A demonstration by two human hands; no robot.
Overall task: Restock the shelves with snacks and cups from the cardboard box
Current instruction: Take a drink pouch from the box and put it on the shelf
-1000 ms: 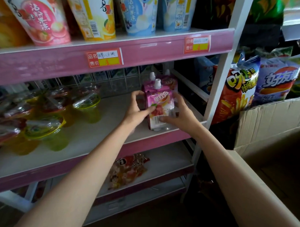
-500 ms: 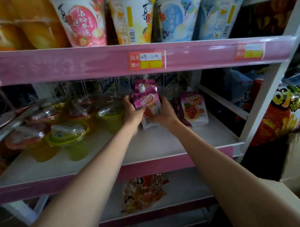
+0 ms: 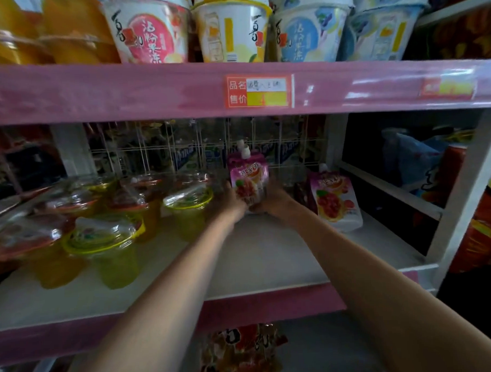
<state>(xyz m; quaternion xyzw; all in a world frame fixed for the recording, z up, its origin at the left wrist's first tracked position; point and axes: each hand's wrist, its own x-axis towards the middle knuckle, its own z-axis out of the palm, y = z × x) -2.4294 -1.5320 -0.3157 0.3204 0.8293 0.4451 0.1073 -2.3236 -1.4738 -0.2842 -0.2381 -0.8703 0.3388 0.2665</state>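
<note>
Both my arms reach deep into the middle shelf (image 3: 269, 257). My left hand (image 3: 232, 198) and my right hand (image 3: 272, 197) grip a pink spouted jelly pouch (image 3: 248, 176) from either side, holding it upright near the wire back grid. A second white spout shows just behind it. Another pink pouch (image 3: 335, 198) stands alone on the shelf to the right, apart from my hands.
Clear-lidded jelly cups (image 3: 188, 204) in green, orange and red fill the shelf's left side. Tall printed cups (image 3: 230, 30) line the shelf above. A snack bag (image 3: 241, 350) lies on the lower shelf. Chip bags (image 3: 485, 219) stand beyond the white upright at right.
My hands carried the pouches from the shelf's front edge toward the back. One pouch was left standing at the right. The view shifted left, and the cardboard box is out of sight.
</note>
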